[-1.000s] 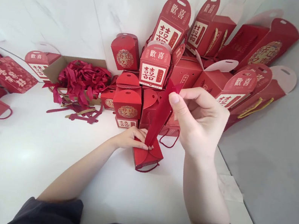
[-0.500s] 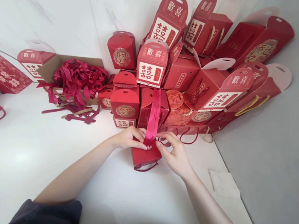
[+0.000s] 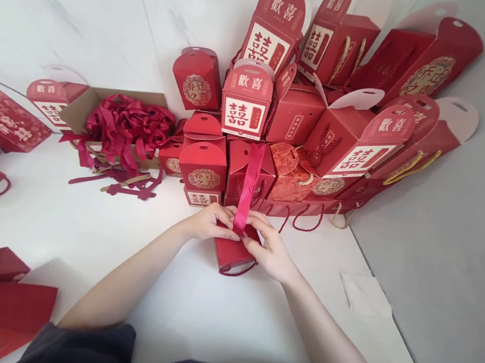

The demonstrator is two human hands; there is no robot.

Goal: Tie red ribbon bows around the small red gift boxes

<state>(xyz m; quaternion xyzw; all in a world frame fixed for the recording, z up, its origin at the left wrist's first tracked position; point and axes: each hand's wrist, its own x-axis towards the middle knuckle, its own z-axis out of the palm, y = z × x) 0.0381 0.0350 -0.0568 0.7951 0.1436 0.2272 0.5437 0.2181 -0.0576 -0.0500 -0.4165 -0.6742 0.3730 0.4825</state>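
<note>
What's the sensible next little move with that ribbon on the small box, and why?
Probably draw the ribbon snug with the right hand, the left hand steadying the box. Both hands meet at the ribbon's base on the box top, and a long stretch rises above them.

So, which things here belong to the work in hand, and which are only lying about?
Probably in use:
glossy red cardboard box with cord handle, beneath the left hand and right hand
long, satiny pinkish-red ribbon between them
perhaps tangled dark-red ribbons in the brown cardboard carton

Probably lying about:
stacked red printed cardboard boxes
thin white sheet
</note>
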